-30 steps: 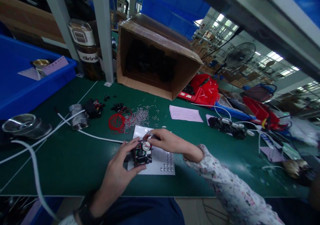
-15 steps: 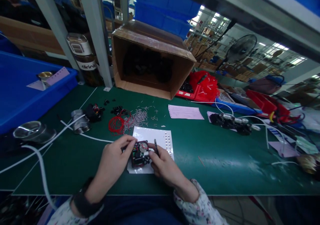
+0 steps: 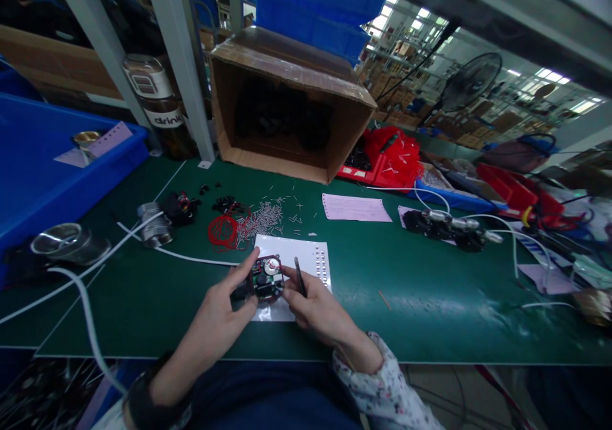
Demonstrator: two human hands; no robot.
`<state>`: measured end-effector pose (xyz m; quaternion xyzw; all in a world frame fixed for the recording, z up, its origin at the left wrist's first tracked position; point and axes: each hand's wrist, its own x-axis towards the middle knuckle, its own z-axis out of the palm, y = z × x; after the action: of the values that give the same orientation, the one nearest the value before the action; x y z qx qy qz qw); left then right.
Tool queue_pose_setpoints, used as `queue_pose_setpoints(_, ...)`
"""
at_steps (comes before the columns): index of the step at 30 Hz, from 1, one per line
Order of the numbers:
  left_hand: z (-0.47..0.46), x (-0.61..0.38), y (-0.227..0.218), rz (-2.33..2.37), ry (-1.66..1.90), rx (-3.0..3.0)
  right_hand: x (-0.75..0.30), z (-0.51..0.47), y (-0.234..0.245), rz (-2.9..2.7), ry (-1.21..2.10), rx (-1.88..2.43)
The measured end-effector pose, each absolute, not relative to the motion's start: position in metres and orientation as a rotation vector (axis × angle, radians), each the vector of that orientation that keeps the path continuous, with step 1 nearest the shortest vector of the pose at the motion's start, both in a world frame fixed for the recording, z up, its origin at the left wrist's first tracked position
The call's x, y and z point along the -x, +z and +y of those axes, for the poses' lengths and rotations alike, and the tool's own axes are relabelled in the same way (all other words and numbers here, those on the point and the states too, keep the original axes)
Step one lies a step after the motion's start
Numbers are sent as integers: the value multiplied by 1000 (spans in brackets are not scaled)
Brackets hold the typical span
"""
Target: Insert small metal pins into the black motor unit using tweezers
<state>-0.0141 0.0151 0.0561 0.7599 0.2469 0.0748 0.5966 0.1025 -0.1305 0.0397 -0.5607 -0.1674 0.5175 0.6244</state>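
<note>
Between my hands is a small black housing point(image 3: 266, 279) with a green circuit board and a round silvery disc inside. My left hand point(image 3: 224, 305) grips its left side, thumb and fingers spread around the edge. At its right edge, the fingers of my right hand point(image 3: 318, 302) touch the housing and also hold a slim dark tool point(image 3: 299, 277), perhaps tweezers, pointing up. Under the housing lies a white sheet point(image 3: 287, 249) with rows of small round silvery pieces along its right side. Beyond it are a heap of small metal pins point(image 3: 262, 221) and a coil of red wire point(image 3: 222, 231).
An open cardboard box point(image 3: 291, 162) with dark parts lies at the back. Metal fittings with white tubes point(image 3: 155, 226) stand left, near a blue bin point(image 3: 71, 175). A pink paper slip point(image 3: 356, 208) lies behind the sheet; a black assembly with tubes point(image 3: 444, 231) sits right.
My left hand has shifted from pinching the housing's top left corner to holding its left side with fingers spread wider. The housing has turned slightly. My right hand still holds the dark tool.
</note>
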Motion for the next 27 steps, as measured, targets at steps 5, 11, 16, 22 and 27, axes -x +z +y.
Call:
queue_pose_setpoints(5, 13, 15, 55, 540, 207, -1774, -101, -130, 43, -417, 1153, 1334)
queue_pose_setpoints(11, 9, 13, 50, 566, 269, -1861, -96, -120, 47, -320, 1092, 1396)
queue_pose_setpoints(16, 11, 12, 46, 605, 244, -1910, -98, -139, 46, -581, 834, 1653)
queue_pose_setpoints(22, 20, 8, 36, 669, 181, -1923, -118, -254, 21, -777, 124, 2499)
queue_pose_setpoints(27, 20, 10, 33, 662, 190, -1948, -136, -354, 10, -389, 19, 3026)
